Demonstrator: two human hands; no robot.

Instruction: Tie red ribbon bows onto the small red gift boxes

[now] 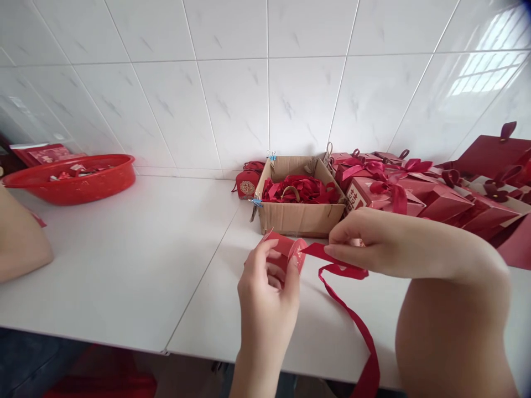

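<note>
My left hand [267, 279] is closed around a looped end of a red ribbon [350, 318], pinching the loop between thumb and fingers just above the white table [124, 265]. My right hand [359, 237] pinches the same ribbon a little to the right, fingers pressed together. The ribbon's long tail runs down and right across the table and hangs over its front edge.
A cardboard box [298, 218] full of red ribbons stands just behind my hands. Red gift boxes with bows [415, 193] pile up at the right. A red plastic basin [72, 179] sits far left. Another person's arm [19, 237] rests at the left edge. White tiled wall behind.
</note>
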